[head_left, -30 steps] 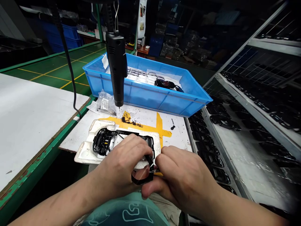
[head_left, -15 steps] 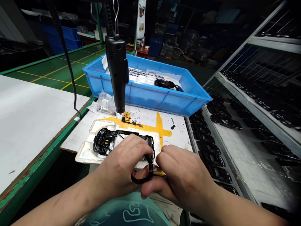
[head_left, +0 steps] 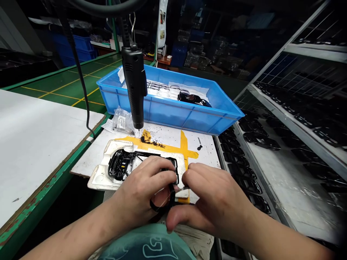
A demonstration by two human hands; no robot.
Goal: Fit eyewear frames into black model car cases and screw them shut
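My left hand (head_left: 146,184) is closed on a black plastic frame (head_left: 156,208), a thin curved loop held near my lap; part of it is hidden by the fingers. My right hand (head_left: 214,196) is just right of the frame, its thumb apart from the curled fingers and a gap showing between them. Its fingertips are partly hidden. Behind my left hand, a black model car body (head_left: 119,164) lies in a white foam cradle (head_left: 100,177), its right part covered by the hand.
An electric screwdriver (head_left: 135,83) hangs above the board. Behind it stands a blue bin (head_left: 173,113) with black-edged parts. Black crumbs (head_left: 151,141), a plastic bag (head_left: 120,121) and a small dark tool (head_left: 200,144) lie nearby. Shelving with black car bodies (head_left: 260,139) is at right.
My right thumb has moved down and away from the fingers, widening the gap beside the frame. The frame has turned slightly in my left hand, which stays closed on it.
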